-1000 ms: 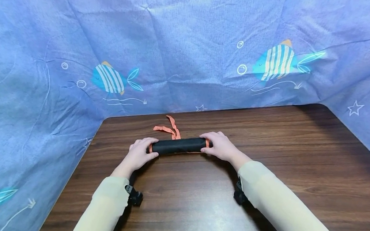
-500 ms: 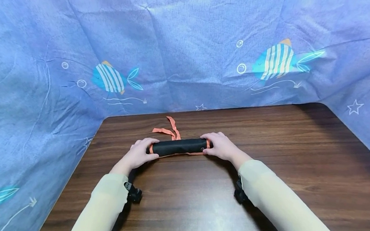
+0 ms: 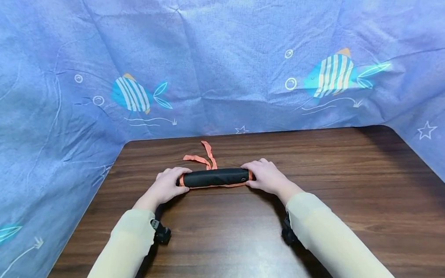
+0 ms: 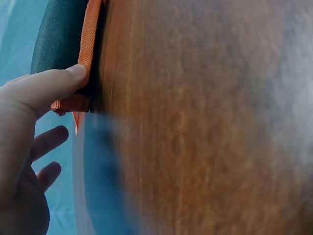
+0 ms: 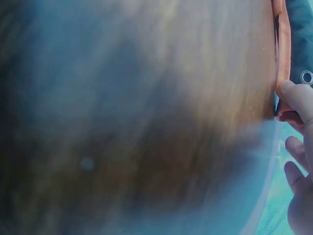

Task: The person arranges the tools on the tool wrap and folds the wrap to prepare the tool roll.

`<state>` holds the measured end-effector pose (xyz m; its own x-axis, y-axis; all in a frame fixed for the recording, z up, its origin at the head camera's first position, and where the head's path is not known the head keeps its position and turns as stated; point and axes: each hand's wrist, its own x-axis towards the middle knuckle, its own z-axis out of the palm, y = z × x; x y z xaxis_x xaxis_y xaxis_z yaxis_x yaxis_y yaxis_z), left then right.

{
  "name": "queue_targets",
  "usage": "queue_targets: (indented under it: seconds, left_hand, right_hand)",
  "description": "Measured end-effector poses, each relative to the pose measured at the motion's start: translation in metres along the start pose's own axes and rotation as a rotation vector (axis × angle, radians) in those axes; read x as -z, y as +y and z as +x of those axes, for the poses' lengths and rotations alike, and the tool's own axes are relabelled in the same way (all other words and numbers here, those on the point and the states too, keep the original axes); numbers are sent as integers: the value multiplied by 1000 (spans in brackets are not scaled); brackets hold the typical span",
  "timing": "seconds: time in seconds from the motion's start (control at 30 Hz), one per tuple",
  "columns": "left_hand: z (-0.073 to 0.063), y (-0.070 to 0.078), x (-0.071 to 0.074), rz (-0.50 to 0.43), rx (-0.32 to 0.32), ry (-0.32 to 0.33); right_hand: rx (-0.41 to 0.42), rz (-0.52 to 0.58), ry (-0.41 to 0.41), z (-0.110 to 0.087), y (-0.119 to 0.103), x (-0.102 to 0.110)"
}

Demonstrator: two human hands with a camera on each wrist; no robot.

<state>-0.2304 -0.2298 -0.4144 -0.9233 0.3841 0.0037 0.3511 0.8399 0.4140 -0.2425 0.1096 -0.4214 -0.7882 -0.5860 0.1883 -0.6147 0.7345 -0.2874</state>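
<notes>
A black fabric roll (image 3: pixel 216 178) with orange edging lies crosswise on the wooden table. Two orange tie ribbons (image 3: pixel 211 161) stretch away from its far side. My left hand (image 3: pixel 164 186) grips the roll's left end; in the left wrist view the thumb (image 4: pixel 66 82) presses on the orange edging. The right end is held by my right hand (image 3: pixel 268 177), whose thumb (image 5: pixel 293 93) lies on the edging beside a metal eyelet (image 5: pixel 307 77). Most of the fingers' contact behind the roll is hidden in the head view.
The brown wooden table (image 3: pixel 221 240) extends toward me and to the right. A blue cloth (image 3: pixel 229 60) printed with fish hangs along its back and sides. A small black camera (image 3: pixel 162 234) sits at the left wrist, another (image 3: pixel 289 233) at the right.
The roll has turned slightly under my hands, so its eyelet and the orange edging along its near side now show. Both hands have stayed at its ends with only slight shifts.
</notes>
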Motion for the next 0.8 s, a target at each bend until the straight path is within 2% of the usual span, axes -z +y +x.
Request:
queue_targets:
  seconds: [0.13,0.27,0.4,0.53,0.63,0.8]
  left_hand:
    - [1,0,-2,-2,-12,20]
    - [-1,0,-4,-23,-20,40]
    - [-3,-4,-7,-87,19,25]
    - [-4,-7,-9,-152,28,26]
    - [-4,-9,-9,-166,31,42]
    - [-6,-10,-8,-164,50,65]
  right_hand:
    - [29,-64,38,0,1,1]
    - [32,-59,64,0,1,0]
    - [5,55,69,-1,3,-4]
    - [-73,181,60,-1,6,-7]
    - [-107,238,44,-1,9,-9]
    - [-116,290,19,-1,13,-10]
